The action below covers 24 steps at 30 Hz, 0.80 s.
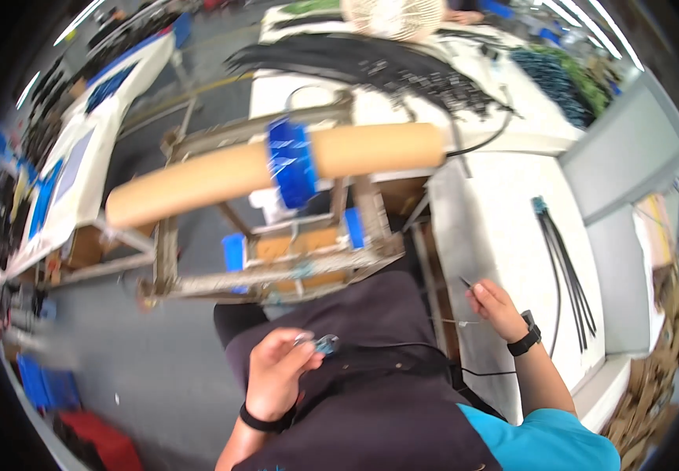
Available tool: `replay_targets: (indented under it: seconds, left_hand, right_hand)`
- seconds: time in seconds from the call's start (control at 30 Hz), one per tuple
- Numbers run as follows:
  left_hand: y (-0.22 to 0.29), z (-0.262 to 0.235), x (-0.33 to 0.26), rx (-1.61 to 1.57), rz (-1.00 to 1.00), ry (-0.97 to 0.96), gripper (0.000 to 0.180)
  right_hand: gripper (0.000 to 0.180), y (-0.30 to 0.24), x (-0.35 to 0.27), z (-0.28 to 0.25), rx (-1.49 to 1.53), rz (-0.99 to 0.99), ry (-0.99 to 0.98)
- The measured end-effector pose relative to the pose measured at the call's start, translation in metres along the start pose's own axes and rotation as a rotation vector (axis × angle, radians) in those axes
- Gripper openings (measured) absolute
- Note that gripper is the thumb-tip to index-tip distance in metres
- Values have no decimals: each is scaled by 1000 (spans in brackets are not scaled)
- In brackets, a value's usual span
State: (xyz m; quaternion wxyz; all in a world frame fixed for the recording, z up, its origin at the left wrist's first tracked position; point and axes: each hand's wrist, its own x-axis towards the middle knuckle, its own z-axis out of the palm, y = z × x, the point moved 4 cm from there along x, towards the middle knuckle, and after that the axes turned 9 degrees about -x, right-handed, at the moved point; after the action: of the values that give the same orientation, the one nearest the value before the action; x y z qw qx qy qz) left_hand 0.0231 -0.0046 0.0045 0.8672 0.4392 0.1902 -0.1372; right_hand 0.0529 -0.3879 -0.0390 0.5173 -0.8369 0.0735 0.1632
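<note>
In front of my lap, my left hand point(276, 369) is closed with thumb and fingers pinched on the end of a black cable point(390, 345). Small teal connectors point(326, 344) show at its fingertips. From there the cable runs right across my dark apron. My right hand point(498, 308), with a black watch at the wrist, is closed over the near left part of the white side table point(504, 196). A thin dark tip point(466, 283) pokes out from its fingers; blur hides what it is.
Ahead, a tan roll point(206, 184) wrapped with blue tape point(292, 161) lies across a metal frame point(276, 282). Several black cables point(567, 275) with teal ends rest on the side table. A black cable bundle point(371, 63) and a fan point(394, 16) are farther off. A grey panel point(634, 149) stands right.
</note>
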Motion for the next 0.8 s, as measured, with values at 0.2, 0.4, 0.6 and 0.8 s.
replay_targets:
  seconds: [0.2,0.4,0.6,0.8]
  left_hand:
    - [-1,25,14,-58,30,-155,17]
    - [-3,51,21,16,25,-152,16]
    - [-12,59,21,32,23,-166,13]
    - [2,53,7,583,432,-329,4]
  right_hand:
    - [20,118,-68,-111,-862,317,751]
    - [38,89,-71,-92,-1122,7,1112]
    - [58,-111,-45,52,-400,-717,168]
    - [26,-133,-34,120,-90,-653,-341]
